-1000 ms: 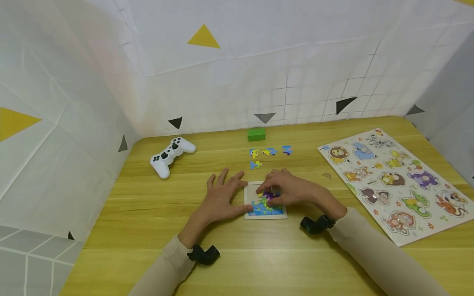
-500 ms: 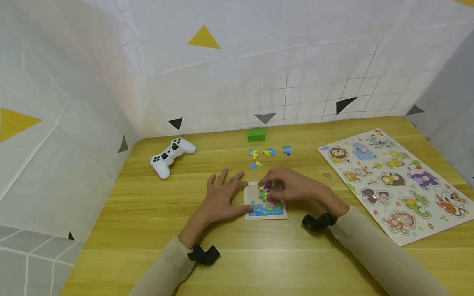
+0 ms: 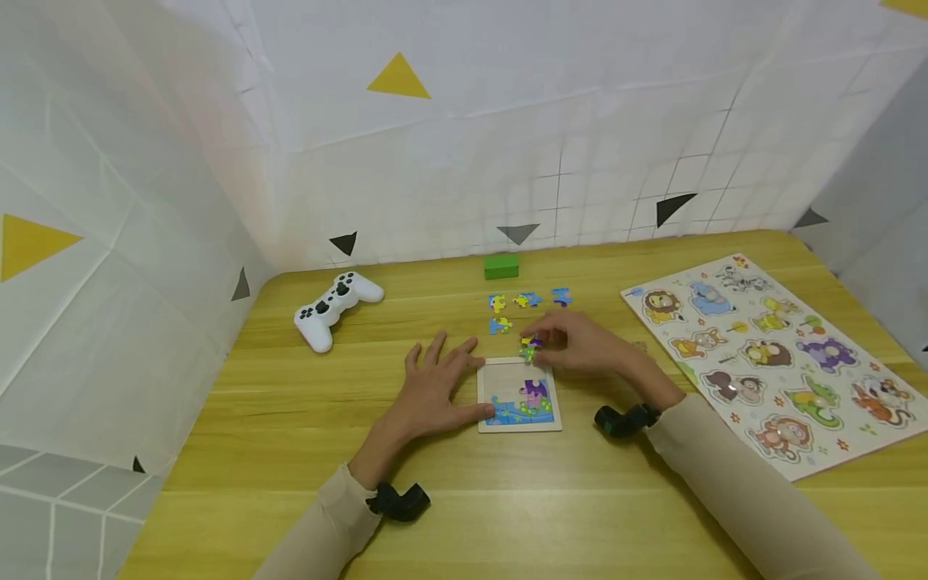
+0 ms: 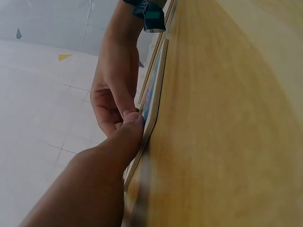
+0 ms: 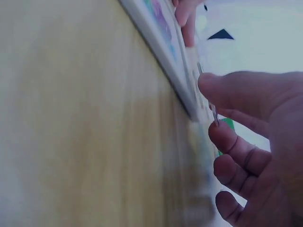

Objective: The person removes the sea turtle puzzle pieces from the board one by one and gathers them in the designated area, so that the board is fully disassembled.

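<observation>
A small wooden puzzle tray (image 3: 502,377) lies on the table, with joined blue, green and purple pieces (image 3: 535,395) along its bottom and right side. My left hand (image 3: 438,391) rests beside the tray, fingers spread, its thumb on the lower left rim and fingertips near the upper left corner. Just above the tray's far rim, my right hand (image 3: 580,346) pinches a green, yellow and purple jigsaw piece (image 3: 528,353) between thumb and fingertips. In the right wrist view that piece (image 5: 214,113) appears edge-on. Beyond the tray lie several loose jigsaw pieces (image 3: 500,325).
A green block (image 3: 502,266) stands behind the loose pieces. At the left is a white game controller (image 3: 337,306). A large animal puzzle board (image 3: 779,379) covers the right side of the table. Fabric walls rise at the back and sides.
My right hand has lifted the jigsaw piece out of the tray and carried it away from me, past the far rim. The upper part of the tray now shows bare. The left hand stays put.
</observation>
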A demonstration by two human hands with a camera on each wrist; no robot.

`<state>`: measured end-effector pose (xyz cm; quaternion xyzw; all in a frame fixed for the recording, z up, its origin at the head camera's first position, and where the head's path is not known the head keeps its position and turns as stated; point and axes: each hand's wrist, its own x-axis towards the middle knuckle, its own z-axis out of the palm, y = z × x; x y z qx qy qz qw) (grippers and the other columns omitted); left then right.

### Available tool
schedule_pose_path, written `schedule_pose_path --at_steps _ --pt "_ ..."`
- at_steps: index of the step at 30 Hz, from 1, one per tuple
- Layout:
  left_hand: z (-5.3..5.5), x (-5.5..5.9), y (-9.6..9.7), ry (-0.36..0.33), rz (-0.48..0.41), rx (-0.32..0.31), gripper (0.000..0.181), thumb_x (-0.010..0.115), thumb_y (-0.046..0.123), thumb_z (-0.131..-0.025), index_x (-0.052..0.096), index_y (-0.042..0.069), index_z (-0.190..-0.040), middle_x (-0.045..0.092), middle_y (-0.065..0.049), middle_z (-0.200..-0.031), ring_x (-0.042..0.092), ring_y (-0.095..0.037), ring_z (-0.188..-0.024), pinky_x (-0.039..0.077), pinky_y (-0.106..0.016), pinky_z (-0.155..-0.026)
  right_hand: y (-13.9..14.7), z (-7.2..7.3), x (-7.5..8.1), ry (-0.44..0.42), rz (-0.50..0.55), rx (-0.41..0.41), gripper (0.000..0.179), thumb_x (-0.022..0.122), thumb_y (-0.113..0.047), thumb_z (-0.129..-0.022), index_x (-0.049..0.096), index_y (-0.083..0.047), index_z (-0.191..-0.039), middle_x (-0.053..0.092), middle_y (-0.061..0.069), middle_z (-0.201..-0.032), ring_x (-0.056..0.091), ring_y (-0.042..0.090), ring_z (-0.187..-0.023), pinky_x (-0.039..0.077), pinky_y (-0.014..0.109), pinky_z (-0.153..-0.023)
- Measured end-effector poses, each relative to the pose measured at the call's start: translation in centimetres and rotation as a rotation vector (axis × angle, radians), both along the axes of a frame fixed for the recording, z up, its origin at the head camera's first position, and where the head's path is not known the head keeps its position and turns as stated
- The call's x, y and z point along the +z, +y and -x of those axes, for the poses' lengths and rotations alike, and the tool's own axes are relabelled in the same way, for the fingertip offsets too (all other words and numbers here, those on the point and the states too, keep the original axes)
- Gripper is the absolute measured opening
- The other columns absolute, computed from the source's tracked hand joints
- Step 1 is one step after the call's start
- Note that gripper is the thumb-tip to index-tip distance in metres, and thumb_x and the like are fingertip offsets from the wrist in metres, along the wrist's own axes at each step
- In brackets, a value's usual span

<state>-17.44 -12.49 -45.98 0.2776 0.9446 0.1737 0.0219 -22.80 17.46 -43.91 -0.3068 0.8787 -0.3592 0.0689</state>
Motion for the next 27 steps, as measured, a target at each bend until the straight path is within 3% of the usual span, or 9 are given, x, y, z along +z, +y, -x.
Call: schedule_pose_path --at_steps 6,12,18,27 --pt "0.0 -0.1 -0.1 0.002 -0.009 -0.003 0.075 0.059 0.077 -0.085 0.052 0.032 -0.145 0.029 0.007 -0.168 0.008 -0.04 -0.159 0.005 -0.07 -0.118 0.3 1.6 -0.3 0.017 -0.004 -0.023 0.039 0.077 -0.015 -0.089 0.071 -0.006 -0.126 0.068 0.005 -0.101 0.058 0.016 -0.088 0.051 0.032 -0.08" --pt "0.1 -0.2 -0.2 -0.002 0.002 0.002 0.076 0.057 0.079 -0.084 0.052 0.033 -0.145 0.029 0.008 -0.169 0.007 -0.039 -0.159 0.005 -0.07 -0.119 0.1 2.7 0.1 0.042 -0.022 0.018 0.035 0.074 -0.009 -0.089 0.071 -0.003 -0.124 0.065 0.007 -0.098 0.052 0.018 -0.083 0.047 0.032 -0.075" --pt "0.1 -0.2 -0.1 0.001 -0.001 0.007 0.076 0.057 0.08 -0.084 0.052 0.034 -0.144 0.029 0.008 -0.168 0.007 -0.038 -0.159 0.005 -0.07 -0.119 -0.2 3.4 0.4 0.035 -0.057 0.033 0.034 0.071 -0.007 -0.09 0.071 -0.005 -0.125 0.058 0.007 -0.093 0.046 0.02 -0.084 0.042 0.033 -0.075" --pt "0.0 -0.1 -0.1 -0.01 0.001 0.012 0.077 0.057 0.08 -0.084 0.052 0.034 -0.144 0.028 0.009 -0.169 0.006 -0.038 -0.16 0.003 -0.07 -0.119 -0.3 3.7 0.3 0.012 -0.064 0.021 0.034 0.07 -0.007 -0.092 0.071 -0.008 -0.125 0.06 0.012 -0.102 0.05 0.02 -0.088 0.044 0.034 -0.078"
